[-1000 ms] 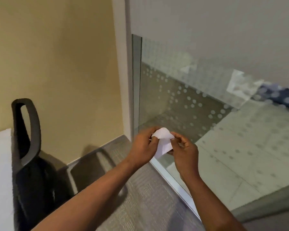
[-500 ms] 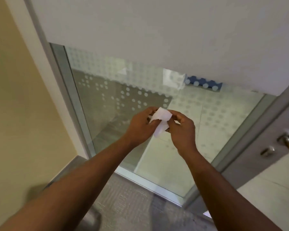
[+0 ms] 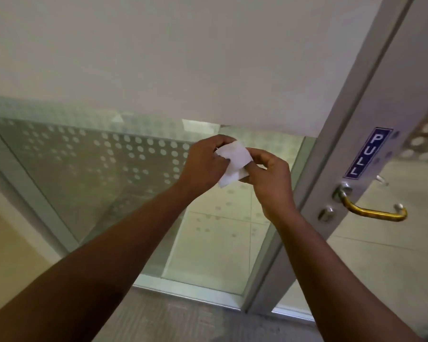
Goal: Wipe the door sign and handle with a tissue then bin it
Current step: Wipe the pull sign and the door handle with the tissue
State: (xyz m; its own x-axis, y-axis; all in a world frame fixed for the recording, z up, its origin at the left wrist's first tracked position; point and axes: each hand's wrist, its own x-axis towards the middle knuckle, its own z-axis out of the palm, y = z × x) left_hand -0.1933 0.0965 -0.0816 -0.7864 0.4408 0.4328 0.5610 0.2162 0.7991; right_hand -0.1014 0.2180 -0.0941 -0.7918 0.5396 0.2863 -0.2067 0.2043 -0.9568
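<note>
Both hands are meeting in front of a glass wall panel (image 3: 89,164), and between them they are holding a white tissue (image 3: 234,161). The left hand (image 3: 203,164) is pinching the tissue's left edge with its fingers curled closed on it, and the right hand (image 3: 269,176) is gripping the right edge between thumb and fingers, so the tissue is being held folded in the air and touching nothing else. The panel behind is carrying a band of frosted dots, with a plain frosted sheet above it. To the right of the hands a grey metal door frame (image 3: 356,124) is slanting up through the view. A blue sign (image 3: 367,153) reading PULL in white letters is sitting on that frame, near the right hand but apart from it. Just below the sign, a brass handle (image 3: 373,213) is sticking out to the right from a silver mount, with a round lock (image 3: 326,213) just beside it to the left. Grey carpet (image 3: 183,319) is showing at the bottom.
</note>
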